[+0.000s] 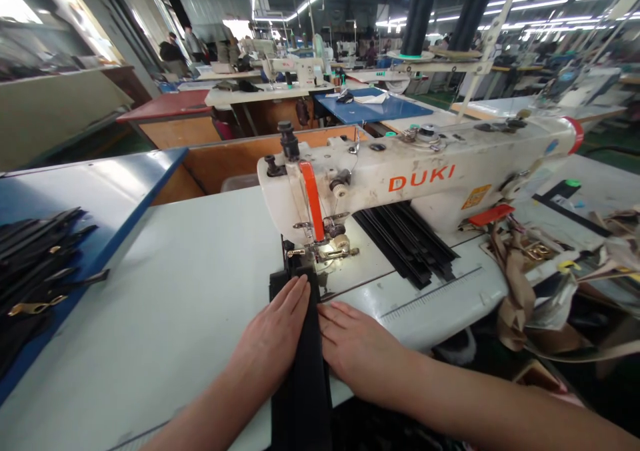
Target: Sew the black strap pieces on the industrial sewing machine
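Observation:
A white sewing machine (425, 171) marked DUKI stands on the pale table (175, 291). A long black strap (307, 364) runs from the table's near edge up under the lit presser foot (320, 252). My left hand (275, 334) lies flat on the strap's left side, fingers stretched toward the needle. My right hand (357, 344) lies flat along the strap's right edge, fingers out. Both hands press on the strap and grip nothing.
A stack of black strips (405, 241) lies under the machine arm. More black straps with brass clips (35, 264) sit on a blue table at left. Tan scraps and buckles (525, 264) clutter the right. Two black thread cones (445, 14) stand behind. People work in the distance.

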Available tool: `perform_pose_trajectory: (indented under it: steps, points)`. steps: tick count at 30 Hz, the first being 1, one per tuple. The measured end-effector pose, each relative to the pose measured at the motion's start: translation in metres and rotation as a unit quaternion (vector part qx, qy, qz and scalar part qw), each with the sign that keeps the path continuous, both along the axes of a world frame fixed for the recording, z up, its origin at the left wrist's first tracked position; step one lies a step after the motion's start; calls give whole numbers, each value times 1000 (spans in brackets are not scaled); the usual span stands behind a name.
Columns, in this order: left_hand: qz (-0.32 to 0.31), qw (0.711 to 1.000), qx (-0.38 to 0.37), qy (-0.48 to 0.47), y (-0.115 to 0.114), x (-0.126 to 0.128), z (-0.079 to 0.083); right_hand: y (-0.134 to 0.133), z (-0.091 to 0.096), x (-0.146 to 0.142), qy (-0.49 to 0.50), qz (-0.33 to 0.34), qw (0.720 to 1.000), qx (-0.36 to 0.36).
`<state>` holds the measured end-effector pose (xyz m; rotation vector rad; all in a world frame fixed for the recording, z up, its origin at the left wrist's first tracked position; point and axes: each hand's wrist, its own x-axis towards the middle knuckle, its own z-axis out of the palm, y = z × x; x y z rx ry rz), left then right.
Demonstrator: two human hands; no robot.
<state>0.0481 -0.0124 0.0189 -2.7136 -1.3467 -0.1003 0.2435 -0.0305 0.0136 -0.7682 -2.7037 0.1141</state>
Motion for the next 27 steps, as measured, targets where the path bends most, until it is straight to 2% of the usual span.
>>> perform_pose_trajectory:
  steps: [11, 16, 23, 27]
  points:
    - [-15, 999, 21, 40, 3, 0, 1, -3, -1, 6, 16, 14, 999, -41]
    - [-24, 998, 45, 42, 3, 2, 3, -2, -1, 5, 19, 10, 999, -37]
    - [-6, 1000, 8, 28, 3, 1, 1, -2, -5, 4, 28, 13, 999, -32]
    - [-12, 1000, 10, 24, 2, 0, 0, -2, -6, 4, 31, 12, 999, -25]
